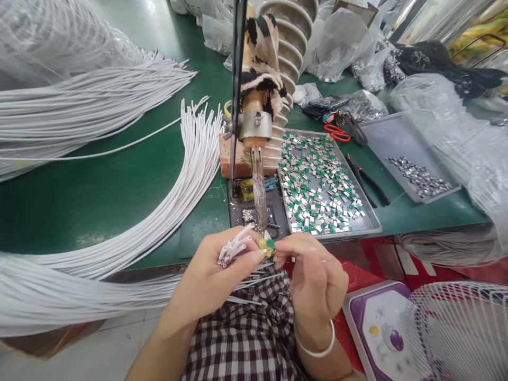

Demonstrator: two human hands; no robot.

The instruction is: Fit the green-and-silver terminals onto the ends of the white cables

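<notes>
My left hand (212, 275) is closed around a bunch of white cables (233, 250), whose cut ends poke up between thumb and fingers. Its thumb and fingertip are also at small green-and-metal connector pieces (270, 244). From the other side my right hand (317, 272) pinches at the same pieces, its fingertips close together. Just above both hands, the clamped soldering iron (259, 196) points down, its tip near the connector pieces. Finger yellow covers or tips partly hide how the cable and connector meet.
A metal tray (375, 225) holds many green-and-silver connectors. Beyond it lie pliers (367, 182), red-handled scissors (337, 132) and a bin (432, 196) with small metal parts. Long white cable bundles (159, 222) cover the left. A brick (228, 159) and ribbed hose (291, 47) stand behind the iron.
</notes>
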